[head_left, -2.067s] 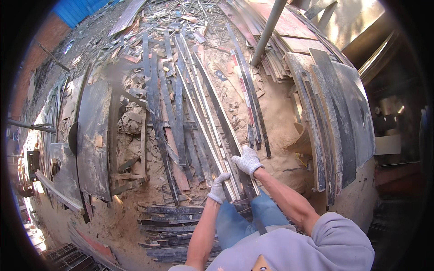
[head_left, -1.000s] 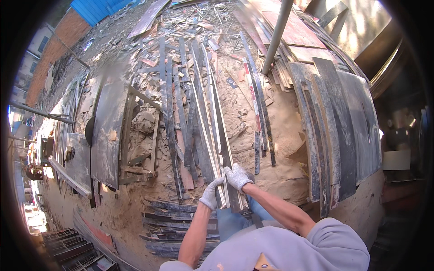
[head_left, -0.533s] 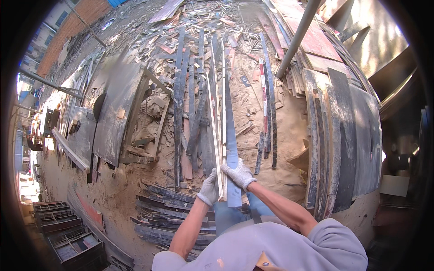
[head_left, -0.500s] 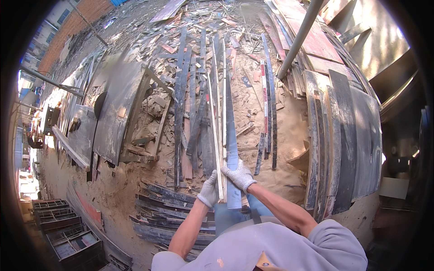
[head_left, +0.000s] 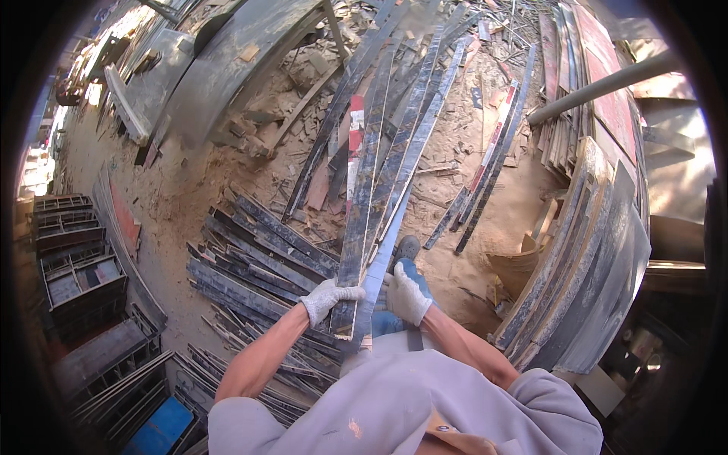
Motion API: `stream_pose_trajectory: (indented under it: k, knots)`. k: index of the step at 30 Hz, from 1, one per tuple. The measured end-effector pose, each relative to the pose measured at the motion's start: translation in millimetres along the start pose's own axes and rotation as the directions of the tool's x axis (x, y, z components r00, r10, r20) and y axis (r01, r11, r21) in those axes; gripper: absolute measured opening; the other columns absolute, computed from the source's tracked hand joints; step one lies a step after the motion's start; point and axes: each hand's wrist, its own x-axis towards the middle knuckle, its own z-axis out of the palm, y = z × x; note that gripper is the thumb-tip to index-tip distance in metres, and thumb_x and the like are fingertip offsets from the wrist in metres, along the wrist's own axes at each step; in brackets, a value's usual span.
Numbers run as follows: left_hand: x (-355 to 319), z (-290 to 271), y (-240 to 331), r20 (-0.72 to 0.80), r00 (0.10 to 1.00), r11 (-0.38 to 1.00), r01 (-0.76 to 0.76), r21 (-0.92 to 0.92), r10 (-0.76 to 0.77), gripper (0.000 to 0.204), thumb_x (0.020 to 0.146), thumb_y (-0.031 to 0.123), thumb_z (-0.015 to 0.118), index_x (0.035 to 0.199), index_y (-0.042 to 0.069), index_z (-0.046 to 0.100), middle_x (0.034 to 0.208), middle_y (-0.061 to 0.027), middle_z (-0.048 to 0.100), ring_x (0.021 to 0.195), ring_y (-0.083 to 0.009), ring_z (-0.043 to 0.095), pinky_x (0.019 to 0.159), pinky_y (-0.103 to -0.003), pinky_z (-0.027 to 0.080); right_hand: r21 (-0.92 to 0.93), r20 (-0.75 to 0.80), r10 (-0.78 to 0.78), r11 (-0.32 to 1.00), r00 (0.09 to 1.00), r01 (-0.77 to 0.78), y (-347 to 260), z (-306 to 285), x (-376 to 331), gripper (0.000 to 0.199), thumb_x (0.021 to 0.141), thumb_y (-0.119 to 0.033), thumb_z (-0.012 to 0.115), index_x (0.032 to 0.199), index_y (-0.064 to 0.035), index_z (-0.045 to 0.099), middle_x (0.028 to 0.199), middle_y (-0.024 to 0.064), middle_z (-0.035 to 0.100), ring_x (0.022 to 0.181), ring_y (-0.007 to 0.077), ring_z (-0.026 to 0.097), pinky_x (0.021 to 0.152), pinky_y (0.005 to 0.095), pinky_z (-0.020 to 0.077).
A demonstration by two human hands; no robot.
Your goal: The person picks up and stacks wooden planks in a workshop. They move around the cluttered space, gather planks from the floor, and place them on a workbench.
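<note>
Several long dark wooden strips (head_left: pixel 374 159) with pale cut edges run away from my body, gathered at their near ends. My gloved left hand (head_left: pixel 331 299) grips the near end of the strips from the left, its thumb lying across the top face. On the other side, my gloved right hand (head_left: pixel 408 296) is closed at the edge of a blue-grey strip (head_left: pixel 377 284); some of its fingers are hidden. Left of my left hand lies a pile of dark strips (head_left: pixel 254 262) on the ground.
Scrap wood litters the sandy ground ahead. A large dark panel (head_left: pixel 235 64) stands at the far left, and stacked boards (head_left: pixel 565 254) at the right. A slanting metal pole (head_left: pixel 603 89) crosses the right side. Dark open-framed racks (head_left: pixel 80 265) stand at the left.
The held strips have fanned out and turned, showing broad dark faces instead of thin pale edges. My hands have moved apart, the left one leftward. My view has turned left and down.
</note>
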Motion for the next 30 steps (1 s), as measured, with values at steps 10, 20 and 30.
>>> stream_pose_trajectory:
  k: [10, 20, 30]
  knots:
    - [-102, -1, -16, -0.517, 0.822, 0.521, 0.340, 0.783, 0.240, 0.091, 0.071, 0.052, 0.084, 0.135, 0.000, 0.047, 0.114, -0.0294, 0.068, 0.109, -0.0444, 0.067, 0.094, -0.050, 0.053, 0.640, 0.537, -0.464, 0.768, 0.705, 0.019, -14, -94, 209, 0.106, 0.089, -0.091, 0.021, 0.142, -0.0067, 0.058, 0.141, 0.0172, 0.063, 0.127, 0.0377, 0.059, 0.110, 0.0571, 0.0430]
    - [-134, -78, -83, -0.465, 0.679, 0.284, 0.369, 0.885, 0.568, 0.090, 0.071, 0.041, 0.082, 0.138, -0.004, 0.043, 0.112, -0.0175, 0.061, 0.100, -0.0343, 0.064, 0.082, -0.048, 0.053, 0.285, 0.122, -0.338, 0.913, 0.933, 0.293, 1, 59, 206, 0.039, 0.098, -0.036, 0.058, 0.129, -0.0118, 0.063, 0.115, 0.0103, 0.067, 0.103, 0.0288, 0.065, 0.098, 0.0423, 0.0506]
    - [-152, -197, -9, -0.303, 0.504, 0.351, -0.001, 0.936, 0.809, 0.089, 0.073, 0.032, 0.082, 0.146, 0.002, 0.041, 0.141, -0.0194, 0.053, 0.130, -0.0403, 0.053, 0.107, -0.054, 0.044, 0.414, 0.061, -0.382, 0.850, 0.922, 0.325, -51, 193, 247, 0.048, 0.097, -0.052, 0.050, 0.096, -0.0081, 0.070, 0.089, 0.0131, 0.072, 0.087, 0.0375, 0.068, 0.084, 0.0540, 0.0546]
